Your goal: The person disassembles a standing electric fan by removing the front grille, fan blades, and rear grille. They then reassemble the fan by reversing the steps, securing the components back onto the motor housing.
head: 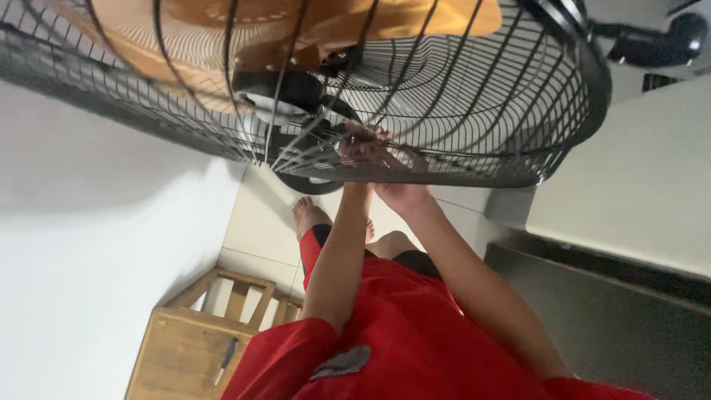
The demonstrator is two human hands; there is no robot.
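- Your left hand point(355, 148) and right hand point(396, 185) both reach the fan cage point(474, 96), fingers curled around its lower wires.
- Below the cage, a screwdriver point(226, 361) lies on a wooden chair point(185, 348).

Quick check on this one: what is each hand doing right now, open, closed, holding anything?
Left hand: fingers curled closed on the wires of the black fan guard.
Right hand: at the guard's lower rim, apparently gripping; fingers partly hidden.

A wooden chair point(194, 337) is seen at seven o'clock, with a screwdriver point(225, 360) laid on its seat. A tiled floor point(259, 222) is seen beneath.
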